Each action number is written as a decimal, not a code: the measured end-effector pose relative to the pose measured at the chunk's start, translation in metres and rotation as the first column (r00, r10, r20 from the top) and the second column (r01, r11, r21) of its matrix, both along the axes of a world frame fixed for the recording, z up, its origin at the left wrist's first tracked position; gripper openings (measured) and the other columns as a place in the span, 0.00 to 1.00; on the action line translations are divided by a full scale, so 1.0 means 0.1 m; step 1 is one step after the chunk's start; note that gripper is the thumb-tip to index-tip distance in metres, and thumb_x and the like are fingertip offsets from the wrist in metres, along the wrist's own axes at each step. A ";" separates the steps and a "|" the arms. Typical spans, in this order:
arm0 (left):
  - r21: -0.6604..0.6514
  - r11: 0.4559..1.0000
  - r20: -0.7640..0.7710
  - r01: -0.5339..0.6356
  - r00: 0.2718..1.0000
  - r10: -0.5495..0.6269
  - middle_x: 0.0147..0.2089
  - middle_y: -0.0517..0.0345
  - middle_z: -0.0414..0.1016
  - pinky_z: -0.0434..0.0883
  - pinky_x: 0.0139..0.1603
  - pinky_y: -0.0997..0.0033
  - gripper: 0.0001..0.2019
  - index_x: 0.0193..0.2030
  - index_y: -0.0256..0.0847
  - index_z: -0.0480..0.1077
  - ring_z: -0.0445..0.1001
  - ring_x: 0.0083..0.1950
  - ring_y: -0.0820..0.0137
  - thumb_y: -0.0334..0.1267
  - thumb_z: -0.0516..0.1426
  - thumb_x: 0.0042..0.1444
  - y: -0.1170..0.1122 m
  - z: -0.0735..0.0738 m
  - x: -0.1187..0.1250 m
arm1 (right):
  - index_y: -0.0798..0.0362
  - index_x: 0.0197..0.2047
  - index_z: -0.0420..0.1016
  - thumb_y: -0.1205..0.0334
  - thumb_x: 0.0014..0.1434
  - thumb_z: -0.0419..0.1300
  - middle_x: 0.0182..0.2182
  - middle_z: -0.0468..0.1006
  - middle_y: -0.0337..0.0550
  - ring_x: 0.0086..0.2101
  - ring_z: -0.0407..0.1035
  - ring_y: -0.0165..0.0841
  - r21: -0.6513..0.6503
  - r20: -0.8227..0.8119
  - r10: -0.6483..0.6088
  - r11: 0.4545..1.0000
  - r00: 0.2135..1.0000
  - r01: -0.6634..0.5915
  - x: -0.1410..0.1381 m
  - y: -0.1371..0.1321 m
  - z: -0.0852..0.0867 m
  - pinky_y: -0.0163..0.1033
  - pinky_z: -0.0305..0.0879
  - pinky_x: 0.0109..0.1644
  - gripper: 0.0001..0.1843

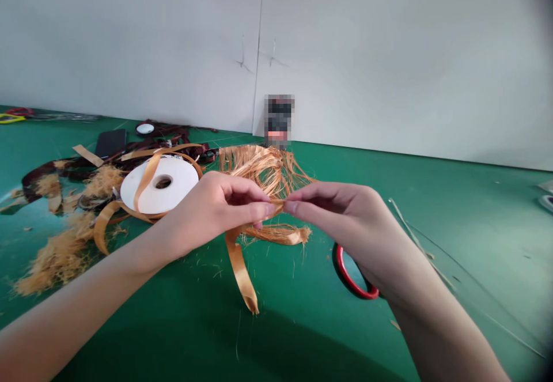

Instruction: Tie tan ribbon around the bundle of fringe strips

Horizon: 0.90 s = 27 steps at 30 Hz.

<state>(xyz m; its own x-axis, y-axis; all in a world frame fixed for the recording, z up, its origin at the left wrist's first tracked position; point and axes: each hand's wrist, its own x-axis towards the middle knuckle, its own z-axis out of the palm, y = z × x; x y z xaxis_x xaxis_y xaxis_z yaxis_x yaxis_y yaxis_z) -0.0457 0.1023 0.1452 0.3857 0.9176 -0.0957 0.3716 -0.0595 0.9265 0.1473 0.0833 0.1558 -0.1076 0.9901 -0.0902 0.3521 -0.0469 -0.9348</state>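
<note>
My left hand (220, 206) and my right hand (345, 212) meet at the middle of the view, both pinching the same strip of orange ribbon (239, 269) between thumb and fingertips. One frayed end of the ribbon hangs down to the green table (453, 209). Above my fingers the ribbon spreads into a fan of loose orange threads (263, 166). A frayed tuft (285, 234) sticks out below my hands.
A white ribbon spool (159, 183) lies left of my left hand among orange ribbon loops, dark red ribbon (38, 171) and piles of orange fluff (56, 255). Red-handled scissors (352, 272) lie under my right wrist. A black phone (110, 142) and a white wall (389, 53) are behind.
</note>
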 end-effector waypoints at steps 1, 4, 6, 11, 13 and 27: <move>0.008 1.000 0.000 -0.002 1.000 0.002 0.23 0.64 0.72 0.61 0.25 0.79 0.07 0.30 0.44 0.78 0.67 0.25 0.75 0.44 0.62 0.53 0.00 0.00 0.00 | 0.47 0.29 0.81 0.56 0.51 0.66 0.30 0.82 0.39 0.34 0.74 0.32 0.005 0.005 -0.025 1.000 1.000 0.025 0.01 0.00 0.01 0.36 0.68 0.35 0.05; 0.029 1.000 -0.003 -0.008 1.000 0.008 0.24 0.64 0.73 0.61 0.25 0.79 0.07 0.30 0.44 0.77 0.67 0.26 0.75 0.43 0.61 0.54 -0.01 0.00 -0.02 | 0.46 0.28 0.81 0.53 0.53 0.64 0.31 0.82 0.39 0.36 0.74 0.34 -0.023 0.017 -0.031 0.999 0.999 0.031 0.03 0.00 0.03 0.37 0.67 0.35 0.08; 0.020 1.000 -0.009 -0.013 1.000 0.013 0.24 0.64 0.73 0.61 0.25 0.79 0.06 0.30 0.44 0.77 0.66 0.26 0.76 0.41 0.61 0.54 -0.01 0.00 -0.02 | 0.46 0.28 0.81 0.54 0.52 0.65 0.30 0.82 0.39 0.34 0.74 0.33 -0.065 0.021 0.015 0.998 1.000 -0.014 0.04 0.00 0.04 0.37 0.67 0.34 0.07; 0.011 1.000 0.004 0.006 1.000 -0.006 0.25 0.64 0.74 0.63 0.26 0.79 0.06 0.31 0.44 0.77 0.68 0.27 0.75 0.41 0.61 0.55 -0.01 0.01 0.00 | 0.48 0.29 0.81 0.56 0.50 0.66 0.29 0.82 0.40 0.32 0.73 0.33 -0.073 0.035 0.054 0.996 0.998 -0.051 0.02 0.00 0.01 0.36 0.66 0.32 0.06; 0.058 0.998 0.011 -0.005 1.000 0.005 0.31 0.62 0.78 0.68 0.31 0.78 0.06 0.35 0.45 0.78 0.73 0.32 0.73 0.43 0.61 0.55 -0.01 0.01 0.02 | 0.48 0.29 0.81 0.56 0.51 0.65 0.30 0.82 0.41 0.32 0.73 0.33 -0.065 0.052 0.069 0.996 0.996 -0.065 0.02 -0.01 0.00 0.37 0.67 0.32 0.06; 0.096 0.995 0.132 -0.023 0.991 0.010 0.35 0.62 0.77 0.72 0.36 0.78 0.06 0.36 0.44 0.74 0.75 0.37 0.72 0.43 0.62 0.56 -0.04 -0.04 0.04 | 0.49 0.35 0.76 0.59 0.51 0.68 0.33 0.81 0.38 0.36 0.76 0.31 -0.050 -0.145 0.086 0.994 0.986 -0.094 0.04 -0.04 0.04 0.34 0.73 0.37 0.08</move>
<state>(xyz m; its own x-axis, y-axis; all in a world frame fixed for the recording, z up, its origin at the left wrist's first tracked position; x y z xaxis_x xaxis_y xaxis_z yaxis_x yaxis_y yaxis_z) -0.0415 0.0978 0.1414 0.3735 0.9266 0.0443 0.2492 -0.1462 0.9574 0.1511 0.0793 0.1597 -0.2115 0.9696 -0.1230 0.2206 -0.0752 -0.9725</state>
